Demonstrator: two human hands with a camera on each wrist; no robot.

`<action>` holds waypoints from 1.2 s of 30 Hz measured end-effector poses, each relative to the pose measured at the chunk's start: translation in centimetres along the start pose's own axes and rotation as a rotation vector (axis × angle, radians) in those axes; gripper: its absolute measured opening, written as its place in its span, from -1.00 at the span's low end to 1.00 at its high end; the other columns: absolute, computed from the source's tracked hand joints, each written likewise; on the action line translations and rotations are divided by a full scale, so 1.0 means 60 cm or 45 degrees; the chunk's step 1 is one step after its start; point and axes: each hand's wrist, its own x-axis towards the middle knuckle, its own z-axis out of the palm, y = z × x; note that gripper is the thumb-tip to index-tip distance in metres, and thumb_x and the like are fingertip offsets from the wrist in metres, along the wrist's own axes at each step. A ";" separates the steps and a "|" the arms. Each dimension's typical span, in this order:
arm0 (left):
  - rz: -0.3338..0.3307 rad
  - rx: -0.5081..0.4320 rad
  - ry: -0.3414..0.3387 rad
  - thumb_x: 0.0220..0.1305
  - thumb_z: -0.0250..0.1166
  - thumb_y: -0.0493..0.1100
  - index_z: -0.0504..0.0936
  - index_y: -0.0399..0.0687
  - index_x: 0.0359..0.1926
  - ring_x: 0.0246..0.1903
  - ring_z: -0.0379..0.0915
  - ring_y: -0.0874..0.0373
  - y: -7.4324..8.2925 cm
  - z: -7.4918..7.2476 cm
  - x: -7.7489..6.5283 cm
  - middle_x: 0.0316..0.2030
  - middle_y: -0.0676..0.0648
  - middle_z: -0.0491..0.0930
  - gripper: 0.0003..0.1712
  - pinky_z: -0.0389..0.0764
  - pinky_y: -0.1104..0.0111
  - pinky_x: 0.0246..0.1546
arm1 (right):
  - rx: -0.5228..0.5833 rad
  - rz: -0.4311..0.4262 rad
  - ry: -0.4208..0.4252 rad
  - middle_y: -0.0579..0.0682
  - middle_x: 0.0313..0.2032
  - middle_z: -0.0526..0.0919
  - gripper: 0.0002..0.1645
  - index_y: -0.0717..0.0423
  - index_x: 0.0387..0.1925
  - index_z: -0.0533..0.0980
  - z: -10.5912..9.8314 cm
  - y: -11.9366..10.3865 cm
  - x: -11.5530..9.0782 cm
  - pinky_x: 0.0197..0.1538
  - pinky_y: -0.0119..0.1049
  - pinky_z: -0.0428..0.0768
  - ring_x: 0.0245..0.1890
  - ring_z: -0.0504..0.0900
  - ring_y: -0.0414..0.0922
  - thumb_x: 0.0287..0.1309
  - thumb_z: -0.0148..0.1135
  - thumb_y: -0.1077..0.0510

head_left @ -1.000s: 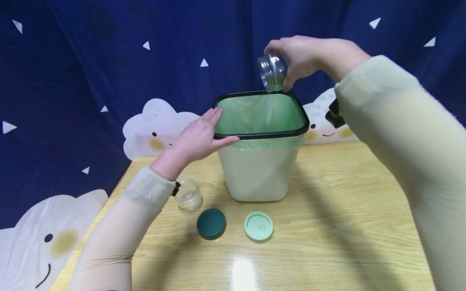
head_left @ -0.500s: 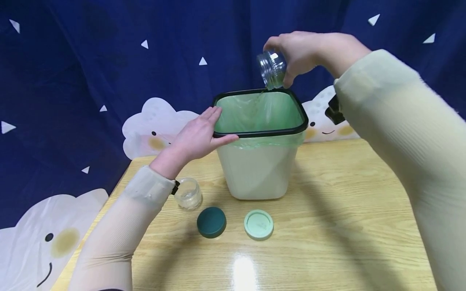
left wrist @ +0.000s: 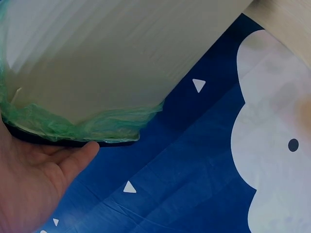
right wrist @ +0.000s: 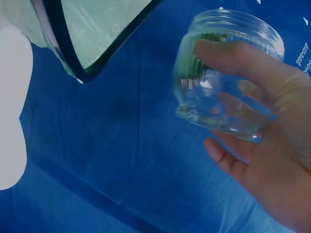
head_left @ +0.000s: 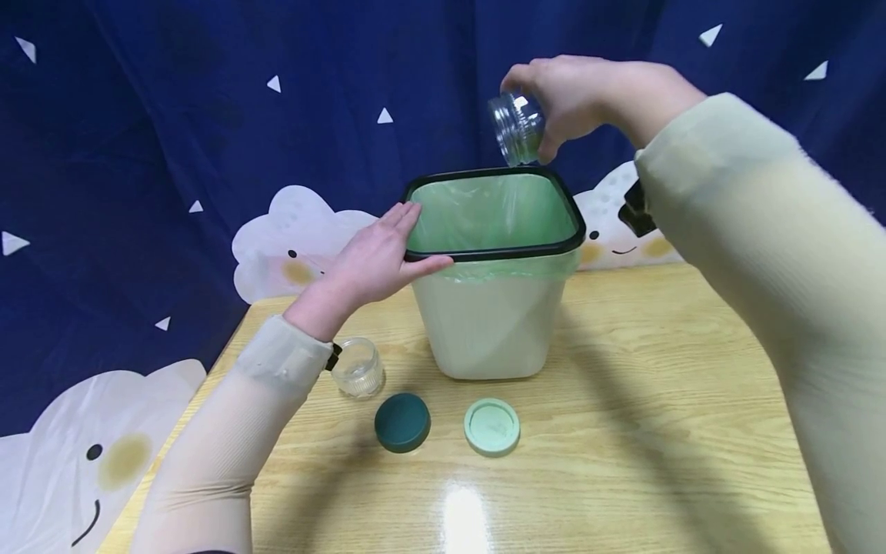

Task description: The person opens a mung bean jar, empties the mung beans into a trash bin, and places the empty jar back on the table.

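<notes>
My right hand (head_left: 571,100) grips a clear glass jar (head_left: 515,127) by its base end, tipped on its side with the mouth leftward over the bin's far rim. In the right wrist view, small green matter (right wrist: 201,56) shows through the jar (right wrist: 228,107), though its kind is unclear. Below it stands a white trash bin (head_left: 491,323) with a black rim (head_left: 512,252) and a green bag (head_left: 491,208) lining it. My left hand (head_left: 374,258) rests on the rim's near left corner, fingers straight and thumb along the front edge.
On the wooden table (head_left: 657,346), left of the bin, stands a small clear glass jar (head_left: 358,369), partly behind my left wrist. A dark teal lid (head_left: 402,422) and a pale green lid (head_left: 491,426) lie in front. Behind hangs a blue curtain (head_left: 332,92).
Half a second ago a thin brownish-green trickle fell from the tipped jar into the bin; now no trickle shows. The hands hold nearly the same places.
</notes>
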 end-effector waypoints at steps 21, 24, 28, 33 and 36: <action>0.011 -0.001 0.000 0.24 0.08 0.45 0.02 -0.33 0.47 0.44 -0.09 -0.08 0.002 0.002 -0.001 0.45 -0.30 0.01 0.14 0.04 0.16 0.39 | -0.022 0.023 0.038 0.37 0.26 0.26 0.17 0.24 0.41 0.02 -0.002 -0.002 -0.002 0.26 0.23 0.24 0.16 0.27 0.27 -0.18 0.52 0.29; 0.012 0.002 0.001 0.24 0.08 0.45 0.02 -0.33 0.47 0.43 -0.08 -0.08 0.003 0.003 0.001 0.45 -0.30 0.02 0.14 0.04 0.16 0.39 | -0.017 0.008 -0.020 0.36 0.22 0.31 0.11 0.25 0.35 0.06 0.002 -0.001 -0.001 0.23 0.21 0.27 0.13 0.32 0.25 -0.20 0.52 0.30; 0.012 0.005 -0.003 0.24 0.07 0.46 0.02 -0.33 0.47 0.44 -0.09 -0.08 0.003 0.003 0.002 0.45 -0.30 0.02 0.14 0.03 0.16 0.39 | -0.013 0.002 -0.069 0.36 0.23 0.31 0.09 0.25 0.33 0.08 0.007 0.003 0.000 0.22 0.20 0.27 0.13 0.33 0.24 -0.21 0.51 0.31; 0.013 0.000 -0.006 0.24 0.08 0.45 0.02 -0.33 0.47 0.44 -0.10 -0.07 0.004 0.003 0.002 0.45 -0.30 0.02 0.14 0.03 0.17 0.39 | -0.008 0.010 -0.067 0.37 0.25 0.28 0.12 0.26 0.35 0.07 0.008 0.005 0.001 0.24 0.21 0.25 0.15 0.31 0.25 -0.22 0.53 0.31; 0.012 0.001 -0.003 0.25 0.08 0.45 0.02 -0.33 0.47 0.44 -0.09 -0.08 0.003 0.002 0.002 0.45 -0.30 0.02 0.13 0.03 0.17 0.39 | -0.002 0.005 -0.067 0.36 0.24 0.29 0.12 0.26 0.34 0.07 0.008 0.005 0.001 0.23 0.21 0.25 0.14 0.32 0.25 -0.22 0.52 0.31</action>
